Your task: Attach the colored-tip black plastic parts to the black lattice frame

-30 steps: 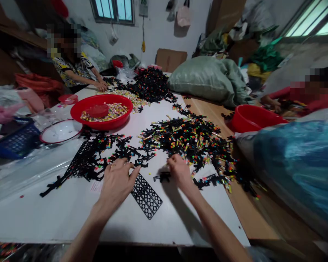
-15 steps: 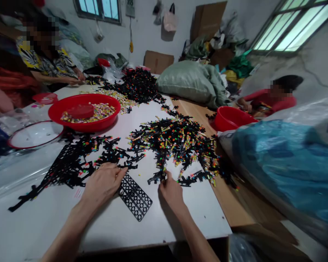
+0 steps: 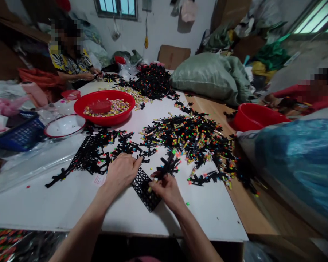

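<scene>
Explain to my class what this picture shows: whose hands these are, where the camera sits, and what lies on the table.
The camera sits on a person's head, looking forward and down, so the two bare arms reaching in from below are that person's own. The left hand rests on a flat black grid tray on the white table. The right hand holds a black sprig with small coloured pieces above the tray. Beyond lies a pile of such black and coloured parts, and a red bowl holding coloured pieces. Two other people sit at the far sides.
</scene>
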